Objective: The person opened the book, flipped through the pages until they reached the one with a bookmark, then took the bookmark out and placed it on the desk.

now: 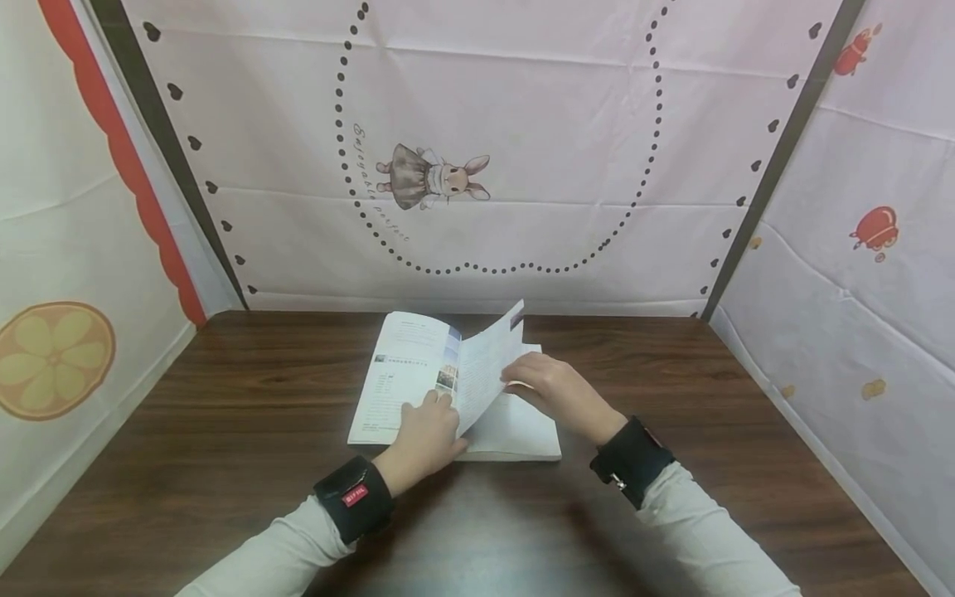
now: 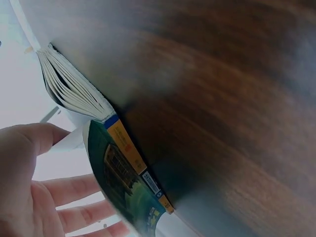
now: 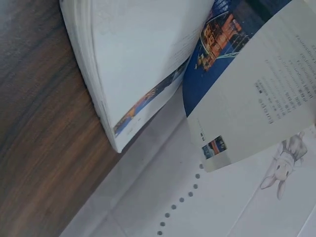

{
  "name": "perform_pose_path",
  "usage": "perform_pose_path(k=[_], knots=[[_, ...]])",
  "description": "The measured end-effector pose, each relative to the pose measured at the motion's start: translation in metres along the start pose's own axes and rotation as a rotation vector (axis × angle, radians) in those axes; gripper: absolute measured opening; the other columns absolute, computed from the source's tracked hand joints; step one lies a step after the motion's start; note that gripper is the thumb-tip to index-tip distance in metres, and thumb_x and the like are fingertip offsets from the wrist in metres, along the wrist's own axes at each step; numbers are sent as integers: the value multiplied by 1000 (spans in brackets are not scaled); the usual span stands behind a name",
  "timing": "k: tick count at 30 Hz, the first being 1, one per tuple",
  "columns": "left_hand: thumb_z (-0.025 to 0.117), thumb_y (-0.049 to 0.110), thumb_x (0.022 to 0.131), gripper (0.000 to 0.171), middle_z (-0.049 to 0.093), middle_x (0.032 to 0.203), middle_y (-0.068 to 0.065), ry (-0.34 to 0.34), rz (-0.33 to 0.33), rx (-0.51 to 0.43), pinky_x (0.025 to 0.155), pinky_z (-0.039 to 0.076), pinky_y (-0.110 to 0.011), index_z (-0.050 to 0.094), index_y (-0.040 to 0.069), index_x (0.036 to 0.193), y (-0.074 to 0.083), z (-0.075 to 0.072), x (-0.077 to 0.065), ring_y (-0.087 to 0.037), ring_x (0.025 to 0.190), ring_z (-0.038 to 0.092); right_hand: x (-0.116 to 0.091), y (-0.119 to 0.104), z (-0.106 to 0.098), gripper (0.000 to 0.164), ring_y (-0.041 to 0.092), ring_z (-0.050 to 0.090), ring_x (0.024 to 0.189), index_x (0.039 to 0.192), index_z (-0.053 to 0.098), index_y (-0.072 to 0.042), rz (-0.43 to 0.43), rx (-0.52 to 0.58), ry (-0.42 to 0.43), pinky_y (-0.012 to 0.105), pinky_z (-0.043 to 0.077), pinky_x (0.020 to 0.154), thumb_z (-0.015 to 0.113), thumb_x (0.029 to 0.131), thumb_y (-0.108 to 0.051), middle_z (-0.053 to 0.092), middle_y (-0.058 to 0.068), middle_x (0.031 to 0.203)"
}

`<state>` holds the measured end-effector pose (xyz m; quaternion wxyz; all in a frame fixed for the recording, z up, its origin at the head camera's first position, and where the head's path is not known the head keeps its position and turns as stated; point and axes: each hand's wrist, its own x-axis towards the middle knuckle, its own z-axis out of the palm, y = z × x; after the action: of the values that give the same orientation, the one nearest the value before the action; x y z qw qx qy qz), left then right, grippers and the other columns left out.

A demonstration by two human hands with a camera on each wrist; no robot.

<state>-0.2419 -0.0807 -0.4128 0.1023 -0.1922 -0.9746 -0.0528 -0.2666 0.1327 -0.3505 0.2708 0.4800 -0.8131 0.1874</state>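
Observation:
A thick book (image 1: pixel 515 431) lies spread open on the brown wooden table, its left page printed with text and small pictures. My left hand (image 1: pixel 425 435) rests over the inner lower part of the left page, fingers extended near the fold. In the left wrist view, a green cover (image 2: pixel 106 153) with an orange and blue spine curves up beside the fingers. A raised page (image 1: pixel 485 365) stands tilted above the right half. My right hand (image 1: pixel 555 385) pinches the outer edge of that page. The right wrist view shows the lifted leaf (image 3: pixel 247 108) bending, with the hand mostly out of sight.
The table (image 1: pixel 261 398) extends around the book on all sides. Behind it hangs a pale cloth (image 1: pixel 522 166) with a rabbit print and dotted line. Further cloth panels (image 1: pixel 843 274) stand at left and right. Black bands (image 1: pixel 634 460) wrap both wrists.

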Motion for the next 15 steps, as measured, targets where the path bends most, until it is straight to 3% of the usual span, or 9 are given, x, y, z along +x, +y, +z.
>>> perform_pose_path(k=[3,6,10,13,15], knots=[[72,30,75,36,64,86,-14,33,-12,-3,72,48,-57,70,-3,89,1,-1,0,-28,84,55,-6,3,-1,31,21,65,100,105,67,-2,71,-6,41,30,54,85,75,75,-6,70,8,102],[68,31,79,35,64,79,-12,71,-47,-46,63,49,-45,69,-3,87,-2,-2,1,-25,75,54,-14,8,0,33,21,65,100,109,67,-3,181,-38,-36,32,54,84,74,78,-10,70,9,104],[58,33,90,38,58,62,-9,92,-144,-250,45,39,-27,65,-2,78,-11,-8,2,-17,54,51,-27,12,7,40,26,63,107,116,64,-2,355,-29,-346,38,51,90,71,83,-22,67,14,114],[53,32,94,42,49,54,-5,82,-249,-446,41,32,-22,55,2,65,-21,-14,2,-13,45,45,-36,14,14,62,32,54,122,129,53,1,469,35,-577,44,44,100,73,81,-32,56,20,131],[53,29,93,41,45,53,-3,93,-325,-554,42,30,-22,49,3,61,-28,-16,1,-12,45,41,-42,15,19,75,34,47,128,136,46,1,510,75,-672,46,40,104,75,77,-37,49,21,139]])
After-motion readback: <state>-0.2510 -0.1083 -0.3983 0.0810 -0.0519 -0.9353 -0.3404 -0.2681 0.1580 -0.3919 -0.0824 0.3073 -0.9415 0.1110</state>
